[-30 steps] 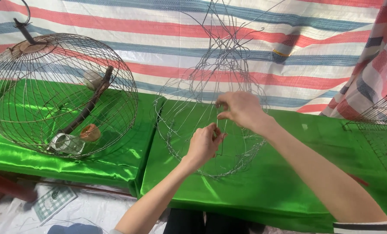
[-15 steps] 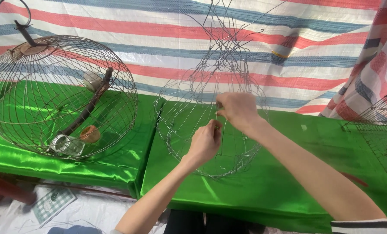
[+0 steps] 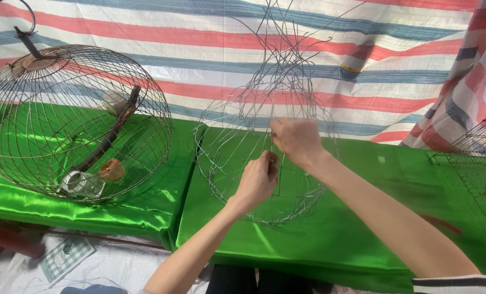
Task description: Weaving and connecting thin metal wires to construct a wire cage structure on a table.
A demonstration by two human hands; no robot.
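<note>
A striped tarpaulin point(image 3: 363, 65) in red, white and blue bands forms the backdrop across the full width of the view. Below it, a shiny green cloth point(image 3: 363, 239) covers the work surface, folding into a seam near the centre.

On the left portion of the cloth lies a finished round wire cage point(image 3: 74, 120), tilted, with a wooden disc and a hook at its top. Inside it: a dark wooden perch running diagonally, a small orange cup, and a clear jar lying at the bottom.

At the centre stands the unfinished wire frame point(image 3: 265, 158), a rounded basket of thin wires whose loose ends rise and splay upward against the tarpaulin. Its lower ring rests on the green cloth.

At the far right edge, part of a rectangular wire mesh panel point(image 3: 482, 141) shows.

The right hand point(image 3: 297, 141) is positioned at the middle of the frame, fingers pinched together on a vertical wire. The left hand point(image 3: 259, 179) sits just below and to the left of it, fingers closed on a small slim object next to the same wire; what that object is cannot be told.

On the pale floor sheet at lower left lies a small flat rectangular package point(image 3: 63, 256), green-and-white checked.
</note>
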